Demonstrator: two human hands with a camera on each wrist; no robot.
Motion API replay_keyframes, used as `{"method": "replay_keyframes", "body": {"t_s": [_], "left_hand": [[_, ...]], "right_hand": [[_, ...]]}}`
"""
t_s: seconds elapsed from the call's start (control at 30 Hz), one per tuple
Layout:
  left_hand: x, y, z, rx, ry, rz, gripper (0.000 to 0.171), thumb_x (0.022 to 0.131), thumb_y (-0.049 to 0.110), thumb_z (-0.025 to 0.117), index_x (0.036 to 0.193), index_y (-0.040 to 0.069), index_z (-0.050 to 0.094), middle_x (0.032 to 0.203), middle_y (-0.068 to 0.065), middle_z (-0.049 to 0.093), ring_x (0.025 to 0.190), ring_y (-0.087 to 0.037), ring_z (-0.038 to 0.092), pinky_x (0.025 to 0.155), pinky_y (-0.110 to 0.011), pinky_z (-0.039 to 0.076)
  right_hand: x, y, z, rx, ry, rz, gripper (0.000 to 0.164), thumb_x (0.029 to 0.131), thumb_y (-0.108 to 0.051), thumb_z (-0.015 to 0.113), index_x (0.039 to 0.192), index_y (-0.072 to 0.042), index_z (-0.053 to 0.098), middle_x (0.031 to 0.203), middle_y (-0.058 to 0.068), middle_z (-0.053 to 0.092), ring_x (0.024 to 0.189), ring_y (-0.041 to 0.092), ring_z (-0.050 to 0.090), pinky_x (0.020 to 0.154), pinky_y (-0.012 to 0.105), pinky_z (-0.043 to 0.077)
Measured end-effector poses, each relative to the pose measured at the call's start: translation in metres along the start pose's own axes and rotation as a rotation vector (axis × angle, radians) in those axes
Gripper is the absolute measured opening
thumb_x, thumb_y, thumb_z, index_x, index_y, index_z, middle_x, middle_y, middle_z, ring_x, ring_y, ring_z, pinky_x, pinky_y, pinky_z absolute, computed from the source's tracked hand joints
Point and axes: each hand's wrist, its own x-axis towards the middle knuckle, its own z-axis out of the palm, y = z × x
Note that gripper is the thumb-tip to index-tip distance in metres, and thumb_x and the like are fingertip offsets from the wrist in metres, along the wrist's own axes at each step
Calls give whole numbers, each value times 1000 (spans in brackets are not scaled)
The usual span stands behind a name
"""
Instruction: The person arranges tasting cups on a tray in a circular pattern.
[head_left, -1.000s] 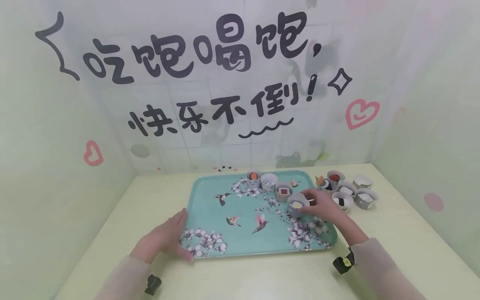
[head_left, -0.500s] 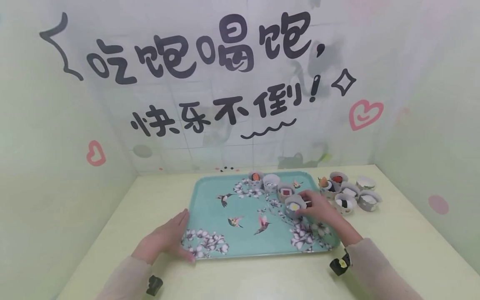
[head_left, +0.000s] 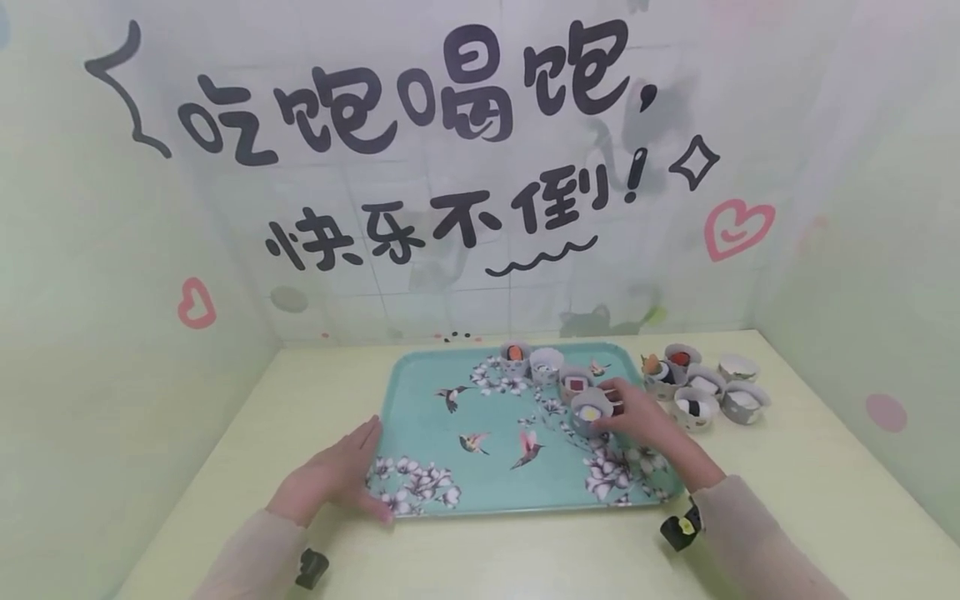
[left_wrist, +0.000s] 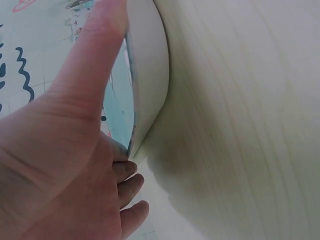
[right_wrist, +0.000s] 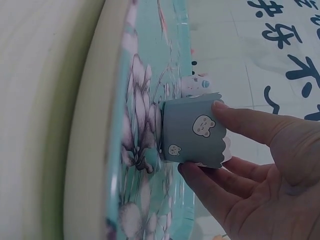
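My right hand (head_left: 637, 413) pinches a grey-blue paper baking cup (head_left: 590, 423) between thumb and fingers, on the right half of a turquoise tray (head_left: 427, 417). In the right wrist view the cup (right_wrist: 192, 131) has a scalloped rim and small bear-face prints. A white piece with a yellow spot sits inside it. Right behind stands a cup with a dark red square piece (head_left: 576, 384), followed by a white cup (head_left: 546, 367) and one with an orange piece (head_left: 515, 354). My left hand (head_left: 337, 471) rests against the tray's front left corner, thumb along the front edge, fingers along the side.
To the right of the tray, several more paper cups (head_left: 742, 400) stand grouped on the pale wooden table (head_left: 795, 475), some with sushi-like pieces (head_left: 693, 408). A wall (head_left: 480, 308) with black lettering closes off the back, and side walls (head_left: 877, 333) flank the table.
My right hand has shifted the cup slightly left on the tray, closer to the cup with the red square. The left hand stays at the tray corner. The head view has turned slightly.
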Motion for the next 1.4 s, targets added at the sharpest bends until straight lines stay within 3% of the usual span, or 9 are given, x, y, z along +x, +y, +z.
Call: {"method": "replay_keyframes", "body": {"t_s": [0.3,0.7,1.0,1.4], "left_hand": [[-1,3,-5,-14,6,5,148,51,63,89,153,-13,14,161,-34,12,147,-53,20,121,-62,27],[-3,3,-5,-6,3,12,147,51,63,89,153,-14,15,161,-35,13,147,-54,20,121,-63,26],[-3,2,-4,-9,-1,14,147,51,63,88,152,-14,15,160,-36,13,147,-53,20,120,-62,27],[-1,0,2,-10,4,8,147,51,64,88,153,-13,15,161,-35,13,148,-53,20,120,-62,28]], "right_hand": [[-1,-2,-4,18,3,-9,70,90,-18,74,145,5,38,141,32,50,128,48,53,100,53,55],[-13,-2,-11,14,34,-56,64,91,-20,72,143,4,43,133,29,58,123,46,58,95,50,58],[-25,-4,-25,2,37,-99,51,93,-15,70,135,8,50,127,29,61,118,46,61,91,48,59],[-37,3,-48,-35,111,-113,53,92,-17,71,134,8,51,128,30,61,117,46,62,91,49,59]]}}
